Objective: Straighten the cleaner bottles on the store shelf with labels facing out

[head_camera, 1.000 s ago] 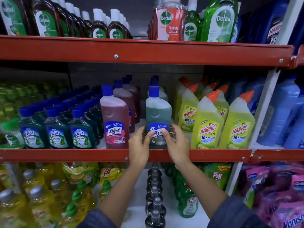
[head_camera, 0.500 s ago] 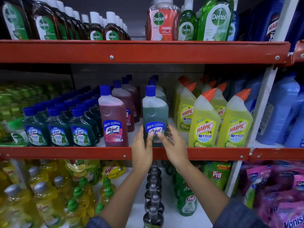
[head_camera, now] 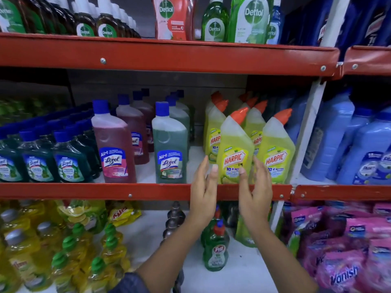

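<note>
On the middle red shelf a green Lizol bottle stands upright at the front, label facing out, beside a pink Lizol bottle. To their right stand yellow Harpic bottles with orange caps; the front one faces out. My left hand and my right hand are raised on either side of that Harpic bottle's lower part, fingers spread, holding nothing. Whether the fingertips touch the bottle is unclear. A second front Harpic bottle stands just right of my right hand.
Small dark-green Lizol bottles fill the shelf's left. Dettol bottles line the top shelf. Blue bottles stand past the white upright. Below are yellow bottles, a Pril bottle and pink Vanish packs.
Both hands have let go of the green Lizol bottle and moved right to flank the front Harpic bottle. The view has shifted right and closer.
</note>
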